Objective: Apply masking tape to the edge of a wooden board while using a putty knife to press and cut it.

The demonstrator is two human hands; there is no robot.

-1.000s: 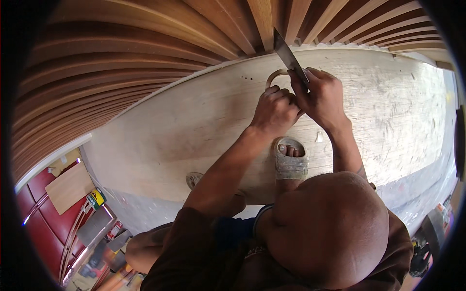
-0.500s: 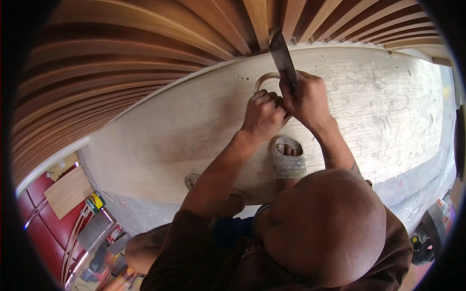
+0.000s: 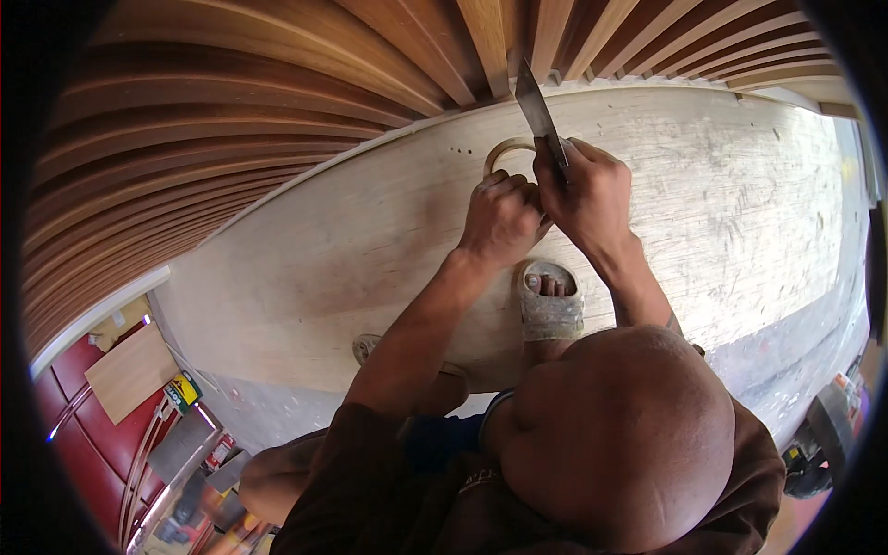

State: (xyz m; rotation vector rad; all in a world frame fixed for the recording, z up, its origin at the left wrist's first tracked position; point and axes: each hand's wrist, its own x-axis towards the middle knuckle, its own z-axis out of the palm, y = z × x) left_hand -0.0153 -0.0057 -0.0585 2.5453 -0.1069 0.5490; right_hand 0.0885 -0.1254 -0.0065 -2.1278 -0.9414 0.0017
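Gripping a chisel (image 3: 536, 111) in the right hand (image 3: 581, 196), fingers wrapped tight round its handle, blade slanting up past the fingertips toward the brown slats (image 3: 277, 102). Left hand (image 3: 502, 219) curled shut just beside, pressing on the pale board (image 3: 740, 185) below a round cut-out ring (image 3: 504, 153). Sandalled foot (image 3: 549, 303) planted near both wrists. Wide bare board right of the fingers.
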